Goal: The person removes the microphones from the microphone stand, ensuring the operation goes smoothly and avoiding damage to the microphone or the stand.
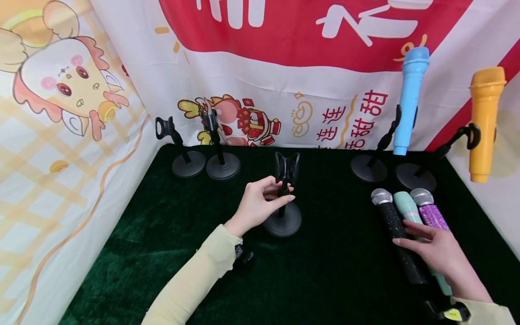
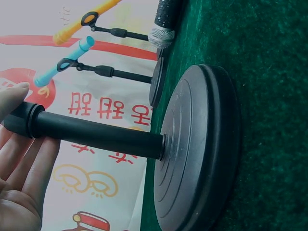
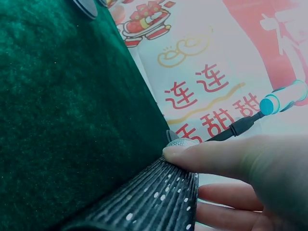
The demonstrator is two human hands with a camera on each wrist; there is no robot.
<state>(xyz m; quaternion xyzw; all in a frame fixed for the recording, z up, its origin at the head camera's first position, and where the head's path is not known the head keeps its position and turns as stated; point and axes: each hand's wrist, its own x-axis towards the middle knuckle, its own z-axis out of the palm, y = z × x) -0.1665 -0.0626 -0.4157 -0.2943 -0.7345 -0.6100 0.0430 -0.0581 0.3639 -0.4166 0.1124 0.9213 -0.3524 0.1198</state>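
My left hand (image 1: 260, 205) grips the upper part of the pole of a black microphone stand (image 1: 283, 221). This stand is upright, its round base on the green cloth and its forked clip bare; the left wrist view shows the thumb and fingers about the pole's collar (image 2: 24, 120). At the right, my right hand (image 1: 436, 248) holds a black speckled microphone (image 1: 392, 221) with a silver mesh head, thumb on one side and fingers on the other. That microphone lies beside a mint-green microphone (image 1: 406, 205) and a purple glittery one (image 1: 434, 216), both partly hidden by the hand.
Two bare-clipped stands (image 1: 188, 164) (image 1: 223, 166) stand at the back left. At the back right, one stand (image 1: 369, 168) holds a blue microphone (image 1: 411, 99) and another (image 1: 415, 176) a yellow one (image 1: 486, 122). A printed cloth backdrop (image 1: 260, 81) rises behind the green tabletop (image 1: 162, 253).
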